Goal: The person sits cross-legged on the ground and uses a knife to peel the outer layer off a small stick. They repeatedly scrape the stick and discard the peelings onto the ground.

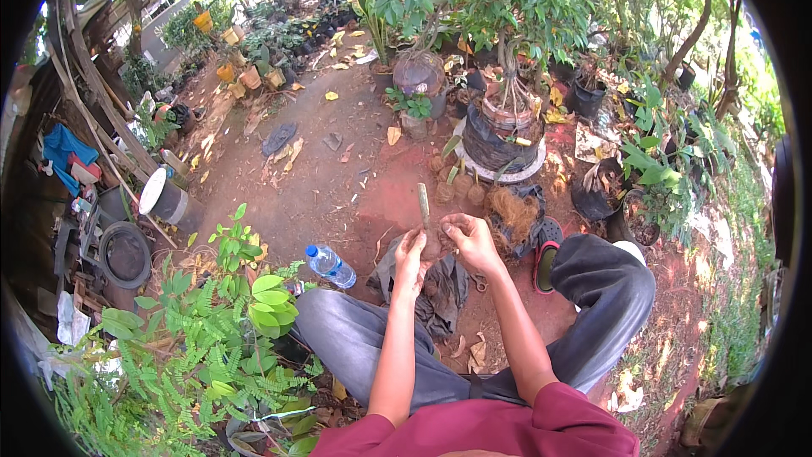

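My left hand (411, 261) holds a short green stem cutting (424, 198) upright, with a brown ball of soil (432, 246) around its base. Thumb and fingers of my right hand (472, 240) are bent together at the ball's right side; whether they pinch something is too small to tell. Below both hands a dark plastic sheet (447, 304) lies crumpled on the ground. Brown coir fibre (509, 212) rests on black plastic beyond my right hand. Several fibre-wrapped balls, one a wrapped ball (445, 193) with a cutting in it, stand ahead. Scissors (480, 284) lie by the sheet.
A water bottle (331, 266) lies near my left knee. Leafy plants (216, 330) crowd the left side. Ahead stands a large potted tree (501, 139) on a pale round base. A clog (545, 260) is at right, beside black pots (596, 187). A bucket (168, 200) leans at left.
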Tool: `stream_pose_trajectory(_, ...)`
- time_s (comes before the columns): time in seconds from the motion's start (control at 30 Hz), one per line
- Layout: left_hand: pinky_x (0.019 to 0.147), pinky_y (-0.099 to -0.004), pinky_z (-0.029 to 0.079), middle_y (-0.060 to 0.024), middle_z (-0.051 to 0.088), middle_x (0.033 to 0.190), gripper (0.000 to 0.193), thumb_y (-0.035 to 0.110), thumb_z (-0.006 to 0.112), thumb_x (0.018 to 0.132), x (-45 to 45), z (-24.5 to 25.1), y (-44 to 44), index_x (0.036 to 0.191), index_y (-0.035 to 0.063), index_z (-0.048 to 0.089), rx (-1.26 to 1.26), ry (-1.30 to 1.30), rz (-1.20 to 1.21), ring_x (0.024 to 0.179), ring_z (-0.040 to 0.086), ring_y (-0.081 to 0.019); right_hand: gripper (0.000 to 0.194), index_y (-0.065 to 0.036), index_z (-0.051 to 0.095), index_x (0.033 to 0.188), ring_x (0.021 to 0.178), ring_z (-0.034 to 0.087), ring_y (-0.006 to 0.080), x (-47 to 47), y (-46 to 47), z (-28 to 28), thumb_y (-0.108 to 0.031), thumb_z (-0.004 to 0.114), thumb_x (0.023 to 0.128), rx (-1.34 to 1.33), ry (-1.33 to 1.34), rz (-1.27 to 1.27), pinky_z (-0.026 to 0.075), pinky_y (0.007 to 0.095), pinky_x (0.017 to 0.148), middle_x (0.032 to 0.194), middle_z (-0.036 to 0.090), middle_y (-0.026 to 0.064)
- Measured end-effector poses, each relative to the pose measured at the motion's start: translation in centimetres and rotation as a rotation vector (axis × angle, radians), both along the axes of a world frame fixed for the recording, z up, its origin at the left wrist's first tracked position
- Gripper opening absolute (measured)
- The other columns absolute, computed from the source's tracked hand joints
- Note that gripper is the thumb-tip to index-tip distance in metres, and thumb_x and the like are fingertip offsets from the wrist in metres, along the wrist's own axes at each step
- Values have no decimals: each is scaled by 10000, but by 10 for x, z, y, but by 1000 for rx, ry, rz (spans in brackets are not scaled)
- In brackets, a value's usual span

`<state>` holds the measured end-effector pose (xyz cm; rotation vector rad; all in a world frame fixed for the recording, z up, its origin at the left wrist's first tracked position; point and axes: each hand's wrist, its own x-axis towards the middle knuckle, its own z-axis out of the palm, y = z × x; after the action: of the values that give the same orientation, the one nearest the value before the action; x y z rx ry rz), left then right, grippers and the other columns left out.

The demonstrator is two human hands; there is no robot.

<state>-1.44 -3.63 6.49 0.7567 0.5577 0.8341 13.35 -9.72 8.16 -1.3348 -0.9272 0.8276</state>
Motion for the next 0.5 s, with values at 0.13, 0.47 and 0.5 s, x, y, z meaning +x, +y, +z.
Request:
stream_pose_trajectory(0.13, 749, -390, 604, -94, 629, 1125, 316, 159, 584, 975, -2, -9, 6, 1240, -7, 541, 58, 71, 63, 953, 664, -200, 219, 54, 645, 1061, 865, 621, 96, 3, -4, 4, -114, 653, 920, 111, 146, 19, 511, 287, 771, 926, 677, 46)
stream_pose_trajectory(0.47, 755, -362, 526, -91, 621, 1155, 335, 252, 438, 1033, 6, -37, 11, 1273, 30, 511, -86, -102, 117, 964, 626, -191, 222, 45, 636, 1060, 788, 591, 82, -13, 3, -5, -98, 672, 894, 62, 113, 55, 488, 259, 693, 859, 650, 26)
stream_pose_trajectory(0.5, 789, -371, 525, -98, 615, 1167, 336, 243, 428, 1033, 6, -39, 12, 1280, 28, 502, -96, -110, 130, 982, 625, -199, 216, 46, 634, 1049, 785, 594, 84, -17, 5, -6, -97, 675, 891, 27, 130, 39, 489, 259, 692, 860, 652, 28)
